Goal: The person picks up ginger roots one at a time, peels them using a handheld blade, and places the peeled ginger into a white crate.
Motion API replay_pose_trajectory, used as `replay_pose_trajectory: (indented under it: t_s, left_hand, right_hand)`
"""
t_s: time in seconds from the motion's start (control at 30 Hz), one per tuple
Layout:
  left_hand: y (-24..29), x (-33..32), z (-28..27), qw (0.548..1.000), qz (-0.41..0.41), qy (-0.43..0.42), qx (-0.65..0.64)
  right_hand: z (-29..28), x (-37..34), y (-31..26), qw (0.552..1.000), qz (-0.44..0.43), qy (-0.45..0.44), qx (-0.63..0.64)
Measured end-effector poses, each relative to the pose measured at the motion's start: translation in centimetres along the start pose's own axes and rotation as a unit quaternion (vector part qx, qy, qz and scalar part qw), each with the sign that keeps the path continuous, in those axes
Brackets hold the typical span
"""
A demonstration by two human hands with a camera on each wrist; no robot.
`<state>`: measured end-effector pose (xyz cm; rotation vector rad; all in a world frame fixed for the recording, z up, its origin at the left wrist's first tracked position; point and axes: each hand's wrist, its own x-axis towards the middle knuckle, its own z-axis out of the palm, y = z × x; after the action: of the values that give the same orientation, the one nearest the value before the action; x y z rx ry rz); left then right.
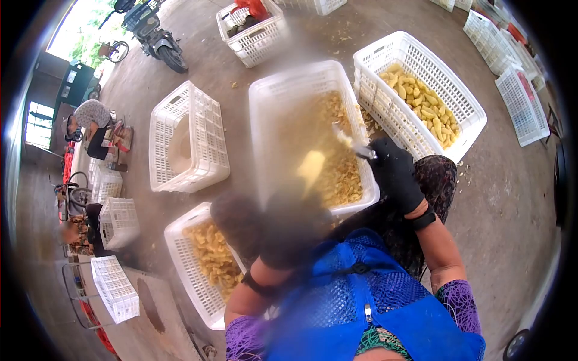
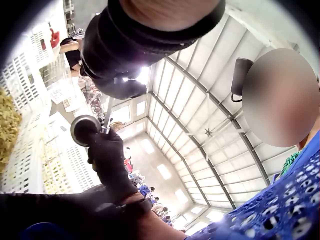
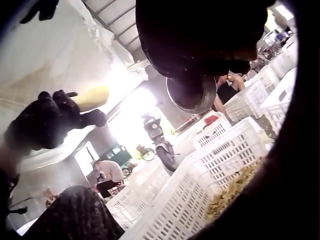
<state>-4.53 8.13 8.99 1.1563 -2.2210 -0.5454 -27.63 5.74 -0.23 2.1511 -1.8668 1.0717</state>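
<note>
My gloved left hand [image 3: 50,120] grips a smooth, peeled yellow piece of produce [image 3: 92,98]; in the head view this piece [image 1: 310,168] shows blurred above a white crate [image 1: 270,96] with yellow-brown peelings [image 1: 346,174] in it. My gloved right hand [image 1: 394,177], at that crate's right side, holds a slim metal tool [image 1: 361,149] whose pale tip points toward the piece. In the left wrist view a round metal-rimmed part [image 2: 85,130] shows beside the right hand's fingers [image 2: 107,160]. A smear on the lens blurs the left hand in the head view.
At the right stands a crate [image 1: 385,90] of yellow pieces [image 1: 421,102]; at lower left, another crate [image 1: 186,274] holds knobbly yellow produce [image 1: 211,256]. Stacked crates [image 1: 211,144] stand to the left. Farther off are a motorbike [image 1: 153,36] and a seated person [image 1: 93,120].
</note>
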Motion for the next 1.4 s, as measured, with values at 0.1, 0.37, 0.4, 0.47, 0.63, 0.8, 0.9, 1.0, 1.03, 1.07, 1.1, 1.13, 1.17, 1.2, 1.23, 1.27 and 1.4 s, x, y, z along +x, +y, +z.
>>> replay_pose_trajectory:
  t_s: [0.1, 0.37, 0.4, 0.47, 0.63, 0.8, 0.9, 1.0, 1.03, 1.07, 1.1, 1.13, 1.17, 1.2, 1.23, 1.27, 1.4]
  left_hand:
    - [-0.5, 0.0, 0.9, 0.999, -0.026, -0.014, -0.046]
    - [-1.4, -0.6, 2.4, 0.99, -0.079, -0.063, -0.099]
    - [-1.5, -0.7, 2.5, 0.989, -0.082, -0.07, -0.102]
    - [-1.7, -0.9, 2.7, 0.988, -0.086, -0.081, -0.102]
    - [-2.1, -0.7, 1.5, 0.995, 0.093, -0.017, 0.027]
    - [0.8, 2.2, 3.5, 0.987, 0.014, -0.06, -0.149]
    - [1.5, 7.7, 5.8, 0.886, -0.102, -0.055, -0.448]
    - [6.0, 16.0, 5.3, 0.89, 0.099, -0.068, -0.439]
    - [6.5, 16.9, 5.3, 0.876, 0.068, -0.045, -0.475]
    - [6.6, 17.7, 5.0, 0.859, 0.039, -0.025, -0.51]
    - [6.5, 17.8, 4.5, 0.863, 0.014, -0.034, -0.504]
    - [5.9, 17.2, 3.8, 0.867, -0.015, -0.043, -0.496]
    - [4.7, 16.1, 3.4, 0.866, -0.034, -0.028, -0.498]
    - [2.2, 15.3, 2.9, 0.846, -0.057, -0.036, -0.528]
    - [0.7, 14.1, 1.6, 0.844, -0.105, -0.007, -0.526]
    - [-0.7, 13.0, 0.4, 0.908, -0.056, 0.027, -0.415]
    - [-11.2, 5.2, -5.0, 0.984, -0.001, 0.16, -0.084]
  right_hand:
    - [-0.6, -0.1, -1.3, 0.997, -0.013, -0.038, 0.073]
    - [0.6, -0.7, -1.0, 0.994, -0.059, -0.072, 0.058]
    - [0.8, -0.6, -0.8, 0.994, -0.058, -0.072, 0.059]
    - [1.2, -0.3, -0.2, 0.983, 0.051, -0.112, -0.138]
    - [4.6, -2.9, 3.4, 0.999, 0.008, -0.026, 0.042]
    - [6.2, -4.8, 4.1, 0.997, 0.044, -0.022, 0.058]
    - [7.3, -4.9, 4.1, 0.986, 0.086, -0.086, 0.112]
    - [7.5, -5.1, 4.1, 0.978, 0.103, -0.119, 0.138]
    - [6.2, -4.8, 4.0, 0.981, 0.097, -0.107, 0.126]
    - [2.9, -3.7, 2.5, 0.974, 0.111, -0.117, 0.159]
    - [1.2, -3.0, 1.8, 0.964, 0.126, -0.128, 0.195]
    - [1.5, -2.8, 2.1, 0.967, 0.124, -0.12, 0.189]
    - [2.0, -2.8, 2.2, 0.962, 0.142, -0.122, 0.198]
    - [2.3, -2.8, 2.1, 0.956, 0.161, -0.127, 0.209]
    - [-0.6, -1.3, 0.6, 0.938, 0.191, -0.191, 0.218]
    - [0.0, -1.5, 0.6, 0.937, 0.192, -0.194, 0.22]
    - [3.6, -2.5, 1.0, 0.983, 0.041, -0.103, 0.146]
